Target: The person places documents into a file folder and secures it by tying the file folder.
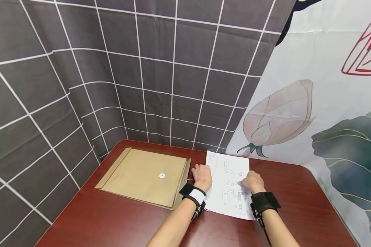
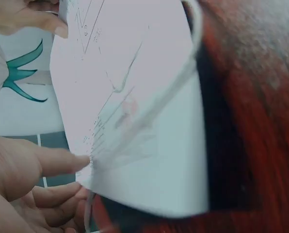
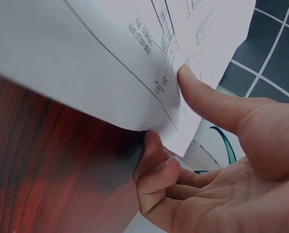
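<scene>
A white paper sheet (image 1: 222, 178) printed with technical line drawings is held between both hands over the table. My left hand (image 1: 202, 176) pinches its left edge; in the left wrist view the thumb (image 2: 69, 162) lies on the printed face with fingers behind. At the opposite edge my right hand (image 1: 253, 181) grips the sheet, its thumb (image 3: 202, 92) on top and curled fingers (image 3: 156, 179) underneath. The paper bends near the right fingers. A thin white string (image 2: 195, 29) shows close to the left wrist camera.
Left of the hands, a brown kraft envelope (image 1: 142, 175) with a white button (image 1: 162, 175) lies on the reddish-brown table (image 1: 123, 223). Its side flap (image 1: 182, 185) faces the left hand. A grey grid cloth (image 1: 154, 75) and a white flowered cloth (image 1: 296, 96) hang behind.
</scene>
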`<state>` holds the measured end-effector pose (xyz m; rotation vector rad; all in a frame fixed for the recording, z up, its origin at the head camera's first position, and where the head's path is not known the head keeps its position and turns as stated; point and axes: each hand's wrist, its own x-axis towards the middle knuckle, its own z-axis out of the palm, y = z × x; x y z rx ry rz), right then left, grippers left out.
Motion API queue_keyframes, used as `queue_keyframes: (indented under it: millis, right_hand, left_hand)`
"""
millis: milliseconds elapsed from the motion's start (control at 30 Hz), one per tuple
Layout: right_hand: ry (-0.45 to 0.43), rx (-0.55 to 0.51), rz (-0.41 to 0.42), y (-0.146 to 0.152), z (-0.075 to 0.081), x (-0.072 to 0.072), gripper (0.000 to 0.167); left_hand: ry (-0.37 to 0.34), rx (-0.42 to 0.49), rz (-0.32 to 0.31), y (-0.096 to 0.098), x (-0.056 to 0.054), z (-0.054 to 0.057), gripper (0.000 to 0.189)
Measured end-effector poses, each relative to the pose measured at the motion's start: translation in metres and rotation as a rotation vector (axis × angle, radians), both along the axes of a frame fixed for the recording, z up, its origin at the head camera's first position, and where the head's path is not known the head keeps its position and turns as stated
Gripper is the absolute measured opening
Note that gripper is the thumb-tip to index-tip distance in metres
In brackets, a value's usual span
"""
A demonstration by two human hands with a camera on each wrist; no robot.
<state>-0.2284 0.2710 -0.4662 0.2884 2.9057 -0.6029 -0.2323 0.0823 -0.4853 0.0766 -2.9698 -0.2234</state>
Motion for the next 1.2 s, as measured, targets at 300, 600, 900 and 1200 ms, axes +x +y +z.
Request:
queue_keyframes:
  millis: [300,600,900,1200]
  right_hand:
    - [-0.045,-0.099,-0.004,0.003,-0.001,0.004,0.046]
    - [-0.054,-0.425,-0.041,0.037,-0.011,0.012,0.023]
    - [0.06,-0.492,0.063,0.083,0.018,0.021,0.032]
    - [0.359,-0.457,0.011,0.097,0.036,0.008,0.057]
  left_hand:
    - [0.036,0.162,-0.058,-0.005,0.005,-0.004,0.015]
    - [0.084,0.406,-0.208,-0.003,0.016,0.014,0.037]
    - [0.021,0.623,-0.334,0.001,0.011,0.053,0.019]
    - [-0.06,0.833,-0.379,-0.012,0.012,0.084,0.011]
